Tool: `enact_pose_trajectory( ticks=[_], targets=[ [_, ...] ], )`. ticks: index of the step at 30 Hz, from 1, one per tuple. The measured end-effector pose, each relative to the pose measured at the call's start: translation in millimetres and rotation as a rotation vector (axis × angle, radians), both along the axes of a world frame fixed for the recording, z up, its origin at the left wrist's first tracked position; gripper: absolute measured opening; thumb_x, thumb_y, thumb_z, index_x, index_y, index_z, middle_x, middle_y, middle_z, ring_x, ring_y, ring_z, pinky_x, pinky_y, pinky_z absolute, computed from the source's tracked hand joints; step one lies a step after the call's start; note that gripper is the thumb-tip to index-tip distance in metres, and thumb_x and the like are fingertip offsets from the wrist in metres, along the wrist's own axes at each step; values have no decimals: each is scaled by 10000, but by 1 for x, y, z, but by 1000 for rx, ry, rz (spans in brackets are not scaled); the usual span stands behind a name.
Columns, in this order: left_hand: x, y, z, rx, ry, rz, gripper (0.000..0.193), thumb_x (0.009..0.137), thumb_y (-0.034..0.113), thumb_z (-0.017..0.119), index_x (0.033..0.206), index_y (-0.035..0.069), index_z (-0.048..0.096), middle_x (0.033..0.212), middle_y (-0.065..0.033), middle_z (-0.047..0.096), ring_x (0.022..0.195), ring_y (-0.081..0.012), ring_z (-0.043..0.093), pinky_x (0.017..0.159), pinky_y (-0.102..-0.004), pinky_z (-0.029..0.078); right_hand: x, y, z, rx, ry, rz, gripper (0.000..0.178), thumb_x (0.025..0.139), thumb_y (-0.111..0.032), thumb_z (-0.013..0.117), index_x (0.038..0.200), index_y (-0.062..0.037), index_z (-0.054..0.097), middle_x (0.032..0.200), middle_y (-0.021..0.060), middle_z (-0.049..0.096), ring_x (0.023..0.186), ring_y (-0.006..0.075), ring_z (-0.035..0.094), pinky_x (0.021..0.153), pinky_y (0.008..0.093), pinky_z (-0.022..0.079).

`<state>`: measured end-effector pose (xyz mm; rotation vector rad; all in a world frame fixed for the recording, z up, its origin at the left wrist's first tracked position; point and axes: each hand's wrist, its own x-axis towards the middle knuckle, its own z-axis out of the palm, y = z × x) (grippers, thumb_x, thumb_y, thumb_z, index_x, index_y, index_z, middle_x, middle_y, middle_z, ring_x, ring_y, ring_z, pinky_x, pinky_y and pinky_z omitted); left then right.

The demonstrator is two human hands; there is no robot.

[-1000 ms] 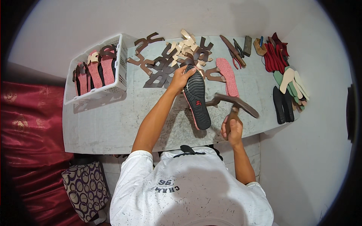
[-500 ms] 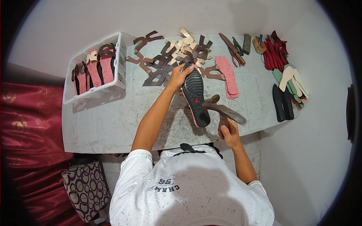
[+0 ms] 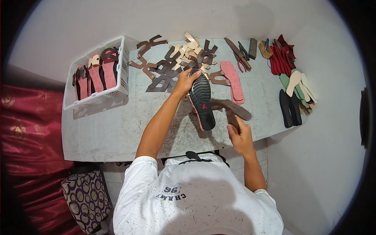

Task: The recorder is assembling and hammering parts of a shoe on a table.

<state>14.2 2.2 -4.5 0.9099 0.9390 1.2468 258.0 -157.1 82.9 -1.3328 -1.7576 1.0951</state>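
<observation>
A sandal (image 3: 202, 96) is held over the near middle of the table, its black ridged outsole facing up and a pink edge along its left side. My left hand (image 3: 183, 82) grips its far end, thumb on the sole. To the right, my right hand (image 3: 242, 138) is closed around the handle of a hammer (image 3: 237, 111), whose long dark head is slightly blurred and close beside the sole. Whether head and sole touch, I cannot tell. The sandal's upper side is hidden.
Brown and cream strap pieces (image 3: 167, 64) lie heaped at the back. Pink insoles (image 3: 232, 80), pliers (image 3: 241, 64) and a knife-like tool (image 3: 234, 47) are right of them. Red pieces (image 3: 278, 58) and black soles (image 3: 288, 107) sit far right. A white basket (image 3: 123, 74) holds sandals at left.
The hammer head has swung slightly and sits a little higher and further left. Both hands keep their grips, and the sandal has hardly moved. The whole view has shifted slightly.
</observation>
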Motion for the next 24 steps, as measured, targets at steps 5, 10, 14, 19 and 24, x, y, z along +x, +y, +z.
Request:
enact_pose_trajectory(
  ticks=[5,10,14,19,24],
  targets=[
    [6,2,2,-10,21,3,203,914,188,626,997,4,637,829,-27,658,695,-88,617,624,-228,498,-17,0,-44,46,344,-86,236,913,-203,596,872,26,554,741,15,594,625,129,530,528,294,400],
    [-3,0,-2,2,5,17,193,912,170,629,1006,1,630,846,-35,663,695,-93,623,616,-236,506,-44,21,-45,181,-132,-28,267,910,-223,602,861,27,523,596,171,550,530,292,569,506,383,400],
    [-3,-1,-8,25,-17,40,217,917,188,624,1003,-9,642,829,-28,657,688,-85,610,608,-226,488,-39,32,0,-22,-32,-4,283,923,-251,590,861,15,518,577,171,522,484,243,533,485,389,382],
    [0,2,-5,25,9,51,202,914,163,620,1010,-12,646,830,-32,660,690,-85,605,622,-229,487,-45,27,32,211,452,61,210,985,-216,463,966,-12,510,630,13,477,475,64,431,420,202,344],
    [4,2,2,16,4,23,182,922,170,612,988,1,627,842,-31,657,693,-80,607,610,-229,490,-57,34,-37,139,-218,-78,254,957,-212,498,977,41,513,646,173,562,580,325,586,579,419,445]
  ],
)
